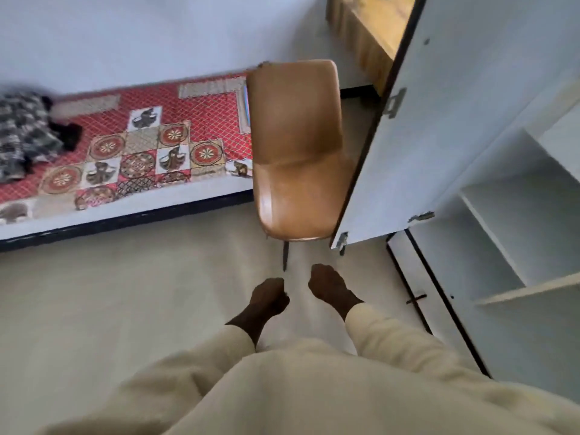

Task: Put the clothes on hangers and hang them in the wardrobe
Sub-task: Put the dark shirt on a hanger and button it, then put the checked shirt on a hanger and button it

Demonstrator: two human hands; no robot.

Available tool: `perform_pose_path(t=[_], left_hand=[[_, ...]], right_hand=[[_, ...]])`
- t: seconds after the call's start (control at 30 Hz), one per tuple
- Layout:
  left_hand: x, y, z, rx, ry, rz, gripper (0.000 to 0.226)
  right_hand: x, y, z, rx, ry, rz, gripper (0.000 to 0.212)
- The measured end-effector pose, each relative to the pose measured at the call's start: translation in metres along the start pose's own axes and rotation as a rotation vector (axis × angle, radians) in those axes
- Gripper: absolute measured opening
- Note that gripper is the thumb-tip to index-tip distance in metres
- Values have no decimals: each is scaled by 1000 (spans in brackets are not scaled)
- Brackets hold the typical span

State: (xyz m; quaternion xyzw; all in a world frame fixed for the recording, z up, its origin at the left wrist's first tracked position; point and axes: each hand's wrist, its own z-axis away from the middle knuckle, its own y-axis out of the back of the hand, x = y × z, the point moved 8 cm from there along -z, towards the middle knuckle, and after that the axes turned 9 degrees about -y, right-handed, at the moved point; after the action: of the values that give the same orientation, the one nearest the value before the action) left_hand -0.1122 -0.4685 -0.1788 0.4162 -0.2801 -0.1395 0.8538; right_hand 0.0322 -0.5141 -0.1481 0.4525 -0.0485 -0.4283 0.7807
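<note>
A heap of clothes (25,133), grey-patterned with a black piece beside it, lies at the far left on the bed. The white wardrobe (518,221) stands at the right with its door (439,127) swung open and bare shelves showing. My left hand (270,295) and my right hand (329,285) hang side by side over the floor in front of me, both with fingers curled under and holding nothing. Cream sleeves cover both arms. No hanger is in view.
A brown leather chair (298,146) stands between the bed and the open wardrobe door, close ahead of my hands. The bed (141,146) carries a red patterned cover. A wooden desk (370,32) is at the back. Pale floor (125,293) spreads to the left.
</note>
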Motion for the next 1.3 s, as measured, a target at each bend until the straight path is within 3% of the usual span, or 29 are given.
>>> perform_pose_path(t=[0.17,0.43,0.7,1.07,1.3], left_hand=[[-155,55,24,125,228,152,25],[-310,102,69,245,522,329,23],[-420,174,34,318,604,386,20],[-612,320,9,512,805,498,23],[-744,360,6,472,843,596,25]], right_hand=[[-148,-64,-16,-90,160,152,22],[-315,-143,-52,-143,287,143,20],[-453,-168,-112,-187,357,191,19],[-738,-149,-188,-216,552,254,21],[-864,-199,-216,-236,584,388,16]])
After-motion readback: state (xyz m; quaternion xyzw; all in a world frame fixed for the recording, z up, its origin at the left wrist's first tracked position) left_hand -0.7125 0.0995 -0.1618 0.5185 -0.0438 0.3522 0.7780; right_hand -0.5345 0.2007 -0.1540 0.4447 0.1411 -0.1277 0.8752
